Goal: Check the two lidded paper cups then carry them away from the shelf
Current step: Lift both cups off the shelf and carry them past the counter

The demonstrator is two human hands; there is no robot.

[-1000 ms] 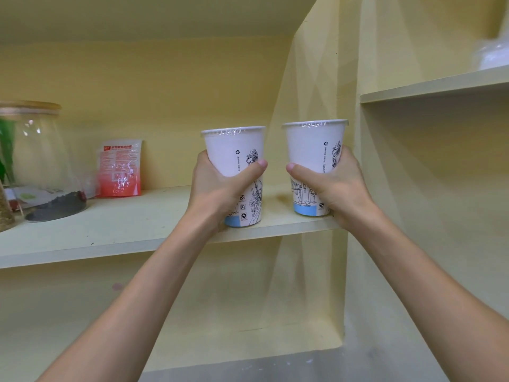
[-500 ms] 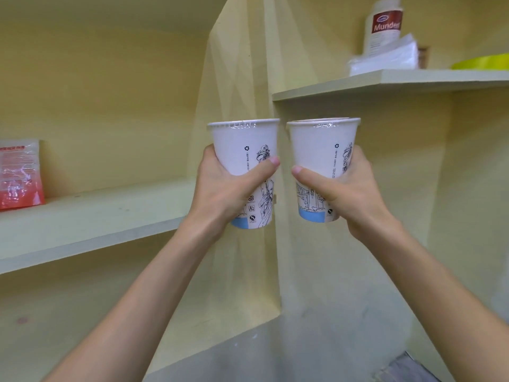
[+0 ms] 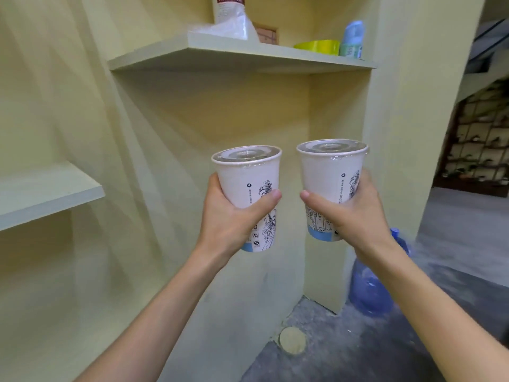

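Two cups in the air, one per hand, both upright and level with each other, side by side with a clear gap between them. Left hand (image 3: 231, 219) wrapped round the lower half of the left paper cup (image 3: 248, 188): thumb across the front, fingers hidden behind, palm under the printed figure. Right hand (image 3: 355, 216) gripping the right paper cup (image 3: 332, 177) likewise, thumb pointing inward toward the other thumb, blue base band showing just below the grip. Each cup sealed with a clear lid, rims sitting well above the thumbs. Neither cup touches any surface. The low shelf (image 3: 49, 197) lies well off to the left of the left grip, bare in the part seen. An upper shelf (image 3: 234, 57) runs above both grips, carrying a white packet, a yellow bowl (image 3: 316, 46) and a pale bottle (image 3: 351, 38). Below the right wrist, on the grey floor, a blue water jug (image 3: 371, 285); a round pale disc (image 3: 292, 339) on the floor between the forearms.
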